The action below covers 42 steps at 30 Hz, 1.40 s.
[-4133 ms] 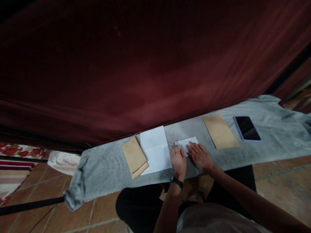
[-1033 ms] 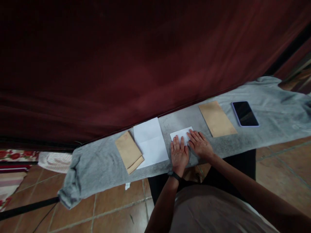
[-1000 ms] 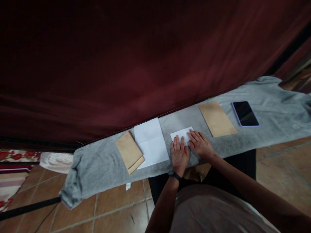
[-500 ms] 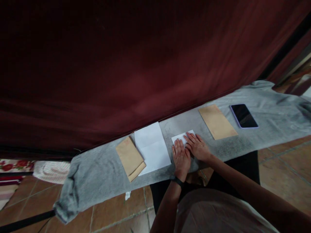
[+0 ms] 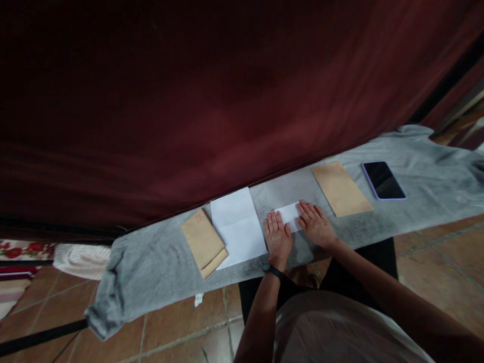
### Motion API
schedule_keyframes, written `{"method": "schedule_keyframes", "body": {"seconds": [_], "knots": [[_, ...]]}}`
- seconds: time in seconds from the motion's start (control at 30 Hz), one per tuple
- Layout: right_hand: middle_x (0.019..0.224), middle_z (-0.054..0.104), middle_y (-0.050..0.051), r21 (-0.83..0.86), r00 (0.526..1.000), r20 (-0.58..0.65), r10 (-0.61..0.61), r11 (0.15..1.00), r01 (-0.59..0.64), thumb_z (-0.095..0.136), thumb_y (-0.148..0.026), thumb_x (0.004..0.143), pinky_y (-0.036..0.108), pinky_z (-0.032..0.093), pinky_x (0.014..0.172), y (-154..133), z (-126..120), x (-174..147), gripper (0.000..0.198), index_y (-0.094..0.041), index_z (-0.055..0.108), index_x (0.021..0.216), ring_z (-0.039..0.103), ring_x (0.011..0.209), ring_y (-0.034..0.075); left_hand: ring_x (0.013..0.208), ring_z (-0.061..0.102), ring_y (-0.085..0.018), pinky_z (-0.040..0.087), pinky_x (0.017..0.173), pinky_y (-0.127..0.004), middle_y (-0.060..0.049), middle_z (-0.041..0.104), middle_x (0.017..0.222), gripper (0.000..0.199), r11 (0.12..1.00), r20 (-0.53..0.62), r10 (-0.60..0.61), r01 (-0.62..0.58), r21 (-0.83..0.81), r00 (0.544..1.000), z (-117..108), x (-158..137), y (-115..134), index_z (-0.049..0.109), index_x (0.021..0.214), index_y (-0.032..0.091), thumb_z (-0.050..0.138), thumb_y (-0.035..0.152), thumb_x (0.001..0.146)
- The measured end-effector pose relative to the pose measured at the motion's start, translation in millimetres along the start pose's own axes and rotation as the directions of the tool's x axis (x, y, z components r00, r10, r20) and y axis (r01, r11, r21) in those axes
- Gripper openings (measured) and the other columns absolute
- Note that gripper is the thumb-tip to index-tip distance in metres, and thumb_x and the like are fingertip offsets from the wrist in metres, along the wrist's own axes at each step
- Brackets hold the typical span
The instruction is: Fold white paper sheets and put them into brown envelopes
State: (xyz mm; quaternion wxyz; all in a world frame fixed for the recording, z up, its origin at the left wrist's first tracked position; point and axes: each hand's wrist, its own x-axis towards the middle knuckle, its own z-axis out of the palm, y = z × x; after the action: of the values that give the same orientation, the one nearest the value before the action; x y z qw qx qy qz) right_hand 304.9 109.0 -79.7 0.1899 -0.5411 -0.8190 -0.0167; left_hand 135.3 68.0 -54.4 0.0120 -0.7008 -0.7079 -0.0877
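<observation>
A small folded sheet of white paper [image 5: 288, 216] lies on the grey cloth between my two hands. My left hand [image 5: 278, 237] rests flat over its left end, fingers stretched out. Over the right end lies my right hand [image 5: 316, 224], also flat with the fingers extended. The paper's middle shows between them; both ends are partly hidden. Left of my left hand is a larger white sheet [image 5: 240, 229] with a crease across it. A brown envelope [image 5: 202, 239] with its flap showing sits partly against that sheet's left edge. Another brown envelope [image 5: 342, 189] lies beyond my right hand.
A phone [image 5: 383, 180] in a light purple case lies right of the far envelope. Grey cloth [image 5: 151, 277] covers the narrow board. A dark red curtain [image 5: 227, 126] hangs along its back edge. Below is a tiled floor [image 5: 181, 322] with a white scrap [image 5: 198, 299].
My hands have slid apart, from together on the folded paper to its two ends, baring its middle. The view has shifted slightly.
</observation>
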Motion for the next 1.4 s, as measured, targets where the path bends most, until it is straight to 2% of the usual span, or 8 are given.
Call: {"method": "schedule_keyframes", "body": {"seconds": [0.27, 0.7, 0.97, 1.4], "knots": [[0.162, 0.039, 0.015, -0.01, 1.0, -0.012, -0.008, 1.0, 0.008, 0.035, -0.036, 0.106, 0.049, 0.027, 0.121, 1.0, 0.6, -0.3, 0.059, -0.01, 0.034, 0.159, 0.041, 0.146, 0.03, 0.155, 0.026, -0.027, 0.026, 0.127, -0.048, -0.016, 0.031, 0.166, 0.06, 1.0, -0.004, 0.011, -0.011, -0.003, 1.0, -5.4, -1.3, 2.7, 0.032, 0.159, 0.008, 0.039, 0.033, 0.104], [0.161, 0.04, 0.016, 0.005, 1.0, -0.025, 0.0, 1.0, 0.0, 0.038, -0.035, 0.104, 0.051, 0.028, 0.121, 0.8, 4.1, 0.1, 0.061, -0.012, 0.032, 0.16, 0.042, 0.146, 0.03, 0.155, 0.026, -0.026, 0.027, 0.127, -0.049, -0.015, 0.034, 0.165, 0.06, 0.999, -0.019, 0.012, -0.013, -0.032, 1.0, -2.0, -1.0, 1.3, 0.033, 0.158, 0.009, 0.04, 0.032, 0.103], [0.161, 0.039, 0.016, -0.009, 1.0, -0.006, 0.002, 1.0, -0.002, 0.037, -0.037, 0.105, 0.051, 0.027, 0.121, -0.1, 3.1, 0.7, 0.059, -0.01, 0.037, 0.157, 0.042, 0.146, 0.031, 0.156, 0.025, -0.027, 0.027, 0.127, -0.05, -0.015, 0.033, 0.165, 0.062, 1.0, -0.006, 0.007, -0.007, -0.03, 1.0, -1.3, -0.3, 1.7, 0.031, 0.159, 0.009, 0.041, 0.032, 0.102], [0.163, 0.036, 0.014, 0.006, 1.0, 0.004, 0.005, 1.0, -0.005, 0.038, -0.035, 0.105, 0.05, 0.026, 0.122, -0.6, 0.8, -0.3, 0.06, -0.012, 0.032, 0.16, 0.037, 0.149, 0.03, 0.156, 0.026, -0.026, 0.025, 0.127, -0.049, -0.014, 0.03, 0.167, 0.062, 1.0, -0.001, 0.01, -0.01, -0.012, 1.0, -3.5, -0.6, 2.4, 0.03, 0.16, 0.01, 0.039, 0.033, 0.103]]}}
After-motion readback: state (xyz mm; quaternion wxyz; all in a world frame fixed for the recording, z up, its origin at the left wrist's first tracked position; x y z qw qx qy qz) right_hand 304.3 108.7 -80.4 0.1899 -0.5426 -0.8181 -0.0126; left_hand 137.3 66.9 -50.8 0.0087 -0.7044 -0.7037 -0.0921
